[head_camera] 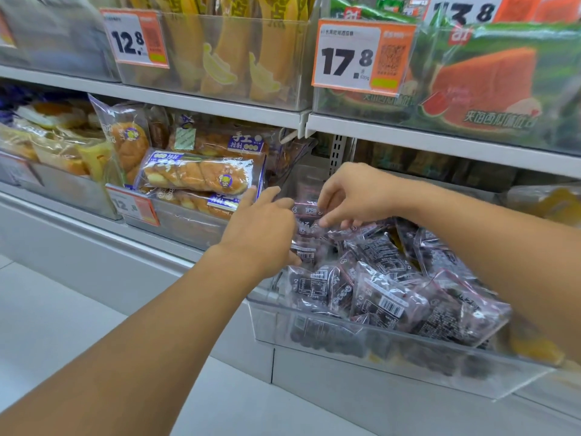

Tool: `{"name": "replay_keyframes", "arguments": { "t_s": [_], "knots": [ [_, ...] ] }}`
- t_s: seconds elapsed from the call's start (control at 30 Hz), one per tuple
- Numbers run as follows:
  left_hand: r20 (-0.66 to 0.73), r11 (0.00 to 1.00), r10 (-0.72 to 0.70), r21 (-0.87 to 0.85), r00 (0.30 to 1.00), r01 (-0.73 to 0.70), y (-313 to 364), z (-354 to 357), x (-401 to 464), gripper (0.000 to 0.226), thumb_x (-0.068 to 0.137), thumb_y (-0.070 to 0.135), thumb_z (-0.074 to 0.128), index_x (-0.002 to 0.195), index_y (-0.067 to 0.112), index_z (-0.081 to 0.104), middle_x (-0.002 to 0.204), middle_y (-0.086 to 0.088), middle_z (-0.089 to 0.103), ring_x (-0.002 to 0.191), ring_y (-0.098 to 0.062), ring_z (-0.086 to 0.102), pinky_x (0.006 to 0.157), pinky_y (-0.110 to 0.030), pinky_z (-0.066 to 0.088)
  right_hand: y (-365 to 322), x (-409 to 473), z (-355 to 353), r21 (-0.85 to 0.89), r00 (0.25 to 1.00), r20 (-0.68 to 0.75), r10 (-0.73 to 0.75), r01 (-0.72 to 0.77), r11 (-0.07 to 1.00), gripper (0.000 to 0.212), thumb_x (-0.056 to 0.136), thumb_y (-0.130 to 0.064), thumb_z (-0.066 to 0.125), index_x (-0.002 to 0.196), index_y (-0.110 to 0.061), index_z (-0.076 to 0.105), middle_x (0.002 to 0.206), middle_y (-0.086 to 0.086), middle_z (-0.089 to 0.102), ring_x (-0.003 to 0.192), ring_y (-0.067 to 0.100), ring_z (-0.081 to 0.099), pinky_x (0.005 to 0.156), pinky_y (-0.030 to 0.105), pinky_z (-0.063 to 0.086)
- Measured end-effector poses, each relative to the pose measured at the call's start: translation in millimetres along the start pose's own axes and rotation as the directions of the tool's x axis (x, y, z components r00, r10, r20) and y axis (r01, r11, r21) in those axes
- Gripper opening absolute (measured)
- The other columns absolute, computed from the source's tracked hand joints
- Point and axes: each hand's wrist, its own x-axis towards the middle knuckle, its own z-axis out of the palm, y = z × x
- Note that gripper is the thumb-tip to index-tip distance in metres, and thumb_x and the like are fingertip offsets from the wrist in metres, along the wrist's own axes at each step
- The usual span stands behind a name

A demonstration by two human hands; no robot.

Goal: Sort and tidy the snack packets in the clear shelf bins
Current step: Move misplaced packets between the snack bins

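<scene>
A clear bin (345, 350) on the lower shelf holds several dark purple snack packets (386, 297), most lying jumbled with their barcode labels up. At the bin's back left a few packets (306, 229) stand on edge in a row. My left hand (264, 228) reaches in from the left, its fingers fairly straight against the side of that row and its thumb touching the nearest packet. My right hand (352, 196) comes from the right and pinches the top edge of one upright packet (309, 212) between thumb and curled fingers.
Left of the bin stands another clear bin (185, 221) of twisted bread packs (198, 174) with an orange price tag (132, 204). The upper shelf (220, 105) carries bins of banana and watermelon snacks with price tags 12.8 and 17.8 (361, 55). White floor lies below.
</scene>
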Motion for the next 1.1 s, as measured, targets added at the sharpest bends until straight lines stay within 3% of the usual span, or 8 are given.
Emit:
{"name": "replay_keyframes", "arguments": {
  "t_s": [0.2, 0.33, 0.47, 0.6, 0.67, 0.8, 0.93, 1.1],
  "knots": [
    [0.01, 0.999, -0.012, -0.035, 1.0, 0.012, 1, -1, 1, 0.048, 0.085, 0.062, 0.067, 0.123, 0.031, 0.069, 0.154, 0.004, 0.038, 0.152, -0.024, 0.013, 0.123, -0.05, 0.013, 1, 32, 41, -0.262, 0.987, 0.13, 0.089, -0.052, 0.964, 0.023, 0.092, -0.022, 0.072, 0.103, -0.002, 0.07, 0.068, 0.006, 0.07, 0.057, 0.018, 0.071, 0.062, 0.033, 0.06],
    [0.006, 0.997, -0.072, -0.007, 0.997, 0.072, 3, -1, 1, 0.051, 0.087, 0.06, 0.066, 0.127, 0.029, 0.066, 0.158, 0.002, 0.034, 0.152, -0.025, 0.012, 0.124, -0.05, 0.01, 5, 37, 48, -0.268, 0.994, -0.093, -0.055, 0.028, 0.963, 0.015, 0.086, -0.006, 0.074, 0.074, -0.015, 0.074, 0.066, -0.001, 0.068, 0.064, 0.014, 0.066, 0.067, 0.031, 0.057],
    [-0.062, 0.98, -0.152, 0.119, 0.986, 0.159, 18, 0, 6, 0.052, 0.095, 0.045, 0.063, 0.14, 0.02, 0.054, 0.157, -0.004, 0.032, 0.151, -0.029, 0.013, 0.122, -0.054, 0.008, 12, 21, 53, -0.107, 0.93, -0.359, -0.079, 0.043, 0.993, 0.011, 0.088, -0.009, 0.073, 0.079, -0.012, 0.078, 0.069, -0.005, 0.068, 0.066, 0.004, 0.061, 0.078, 0.029, 0.054],
    [-0.122, 0.982, -0.17, 0.067, 0.978, 0.179, 25, -3, 13, 0.042, 0.09, 0.031, 0.072, 0.128, 0.017, 0.058, 0.131, -0.004, 0.052, 0.132, -0.028, 0.039, 0.112, -0.044, 0.031, 14, 15, 26, 0.064, 0.986, -0.127, 0.105, -0.097, 0.993, 0.025, 0.082, -0.02, 0.082, 0.096, -0.008, 0.065, 0.078, 0.006, 0.072, 0.066, 0.02, 0.072, 0.063, 0.035, 0.061],
    [-0.146, 0.982, -0.186, -0.009, 0.972, 0.187, 23, -3, 13, 0.045, 0.086, 0.024, 0.076, 0.124, 0.017, 0.053, 0.125, -0.003, 0.053, 0.126, -0.026, 0.044, 0.105, -0.042, 0.036, 18, 13, 6, -0.08, 0.985, -0.074, 0.156, -0.162, 0.984, 0.036, 0.075, -0.028, 0.087, 0.094, -0.009, 0.063, 0.079, 0.004, 0.072, 0.068, 0.02, 0.069, 0.058, 0.032, 0.054],
    [-0.233, 0.98, -0.199, -0.015, 0.952, 0.201, 27, -2, 9, 0.056, 0.082, 0.015, 0.076, 0.123, 0.016, 0.038, 0.123, -0.007, 0.043, 0.12, -0.027, 0.043, 0.103, -0.041, 0.038, 31, 10, 8, -0.359, 0.983, 0.065, 0.174, -0.14, 0.923, 0.055, 0.073, -0.04, 0.087, 0.115, -0.014, 0.063, 0.105, -0.002, 0.066, 0.095, 0.021, 0.064, 0.084, 0.036, 0.055],
    [-0.265, 0.986, -0.127, 0.068, 0.956, 0.15, 31, -5, 6, 0.033, 0.081, 0.005, 0.067, 0.11, 0.018, 0.056, 0.11, -0.005, 0.035, 0.112, -0.028, 0.039, 0.098, -0.04, 0.035, 37, 8, 13, -0.383, 0.965, 0.165, 0.202, -0.126, 0.915, 0.072, 0.079, -0.048, 0.08, 0.137, -0.013, 0.054, 0.131, 0.0, 0.058, 0.115, 0.023, 0.058, 0.102, 0.039, 0.048],
    [-0.186, 0.992, -0.03, 0.114, 0.982, 0.052, 28, -6, 6, 0.036, 0.084, -0.001, 0.063, 0.109, 0.025, 0.068, 0.109, 0.001, 0.055, 0.107, -0.024, 0.05, 0.101, -0.039, 0.029, 36, 2, 13, -0.282, 0.965, 0.151, 0.216, -0.168, 0.945, 0.046, 0.085, -0.048, 0.074, 0.098, -0.004, 0.071, 0.084, 0.0, 0.063, 0.075, 0.016, 0.057, 0.07, 0.028, 0.048]
  ]
}}
